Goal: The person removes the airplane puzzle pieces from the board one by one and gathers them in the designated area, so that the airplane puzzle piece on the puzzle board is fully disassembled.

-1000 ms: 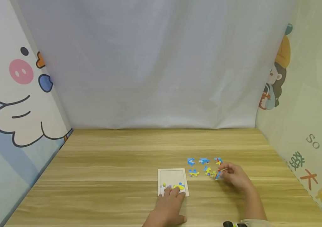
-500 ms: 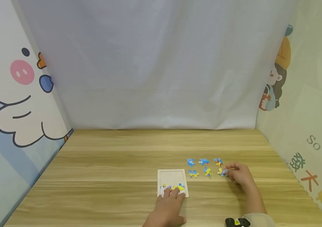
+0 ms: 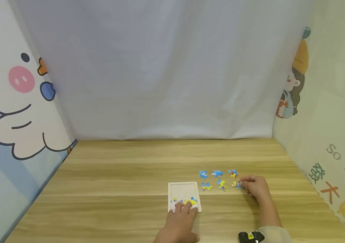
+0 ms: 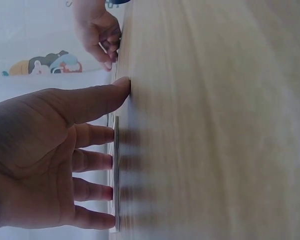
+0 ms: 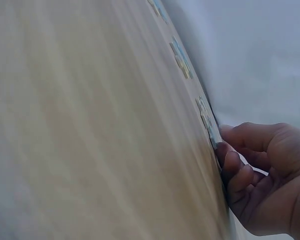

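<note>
My left hand (image 3: pixel 180 225) lies with fingers spread and fairly straight on the lower edge of a square wooden puzzle board (image 3: pixel 183 188). In the left wrist view its fingertips (image 4: pixel 109 192) rest on the board's edge, and the thumb reaches down to the tabletop. Colourful assembled pieces fill the board's lower part, partly hidden by my fingers. At the right, my right hand (image 3: pixel 255 186) pinches the right end of a blue, yellow and red puzzle piece (image 3: pixel 236 185) with thumb and curled fingers. That piece lies flat in the right wrist view, its end right at my fingertips (image 5: pixel 222 146).
Several loose puzzle pieces lie in two rows between board and right hand, among them a blue one (image 3: pixel 203 174) and a yellow-blue one (image 3: pixel 206 186). A grey curtain (image 3: pixel 172 74) hangs behind the wooden table (image 3: pixel 105 189). Printed cloths flank both sides.
My right hand has shifted its piece slightly right and set it apart from the neighbouring yellow piece, at the end of the front row. My left hand keeps its place on the board.
</note>
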Demonstrator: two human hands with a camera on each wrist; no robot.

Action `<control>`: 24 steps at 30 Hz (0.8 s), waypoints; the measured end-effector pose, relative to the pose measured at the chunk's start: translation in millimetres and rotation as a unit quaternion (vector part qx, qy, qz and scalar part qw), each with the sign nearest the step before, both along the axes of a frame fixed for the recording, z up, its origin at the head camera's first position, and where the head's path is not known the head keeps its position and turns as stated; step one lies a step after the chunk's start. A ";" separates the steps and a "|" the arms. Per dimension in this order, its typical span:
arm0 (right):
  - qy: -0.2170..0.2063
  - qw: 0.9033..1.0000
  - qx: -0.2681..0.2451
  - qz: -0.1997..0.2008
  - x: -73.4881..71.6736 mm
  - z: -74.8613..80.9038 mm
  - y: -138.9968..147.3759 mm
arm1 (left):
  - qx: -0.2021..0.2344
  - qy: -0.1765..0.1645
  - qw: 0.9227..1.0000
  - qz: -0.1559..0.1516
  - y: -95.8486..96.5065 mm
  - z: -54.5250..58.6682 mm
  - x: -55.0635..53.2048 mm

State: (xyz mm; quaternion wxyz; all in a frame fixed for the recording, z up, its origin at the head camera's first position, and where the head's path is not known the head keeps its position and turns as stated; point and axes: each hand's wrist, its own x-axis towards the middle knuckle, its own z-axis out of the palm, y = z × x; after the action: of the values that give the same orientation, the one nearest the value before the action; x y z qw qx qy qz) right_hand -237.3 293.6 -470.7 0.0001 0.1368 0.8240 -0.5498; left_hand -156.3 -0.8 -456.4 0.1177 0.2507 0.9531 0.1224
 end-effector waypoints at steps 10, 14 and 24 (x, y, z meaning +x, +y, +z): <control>0.000 0.999 -0.028 0.016 10.0 7.4 -1.6 | 0.011 0.025 1.000 0.004 -1.6 -0.2 4.0; 0.012 0.999 -0.010 0.035 12.9 9.4 -2.8 | 0.004 0.040 0.999 0.011 -1.0 0.2 4.0; 0.038 0.992 0.053 0.106 22.9 13.2 -18.5 | 0.005 0.056 0.998 0.008 -1.3 2.0 8.9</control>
State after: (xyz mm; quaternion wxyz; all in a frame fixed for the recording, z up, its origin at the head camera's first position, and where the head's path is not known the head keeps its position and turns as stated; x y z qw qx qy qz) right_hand -214.4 275.1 -457.5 0.0197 0.0275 0.8610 -0.5075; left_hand -147.4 -2.1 -454.4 0.0621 0.2501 0.9595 0.1143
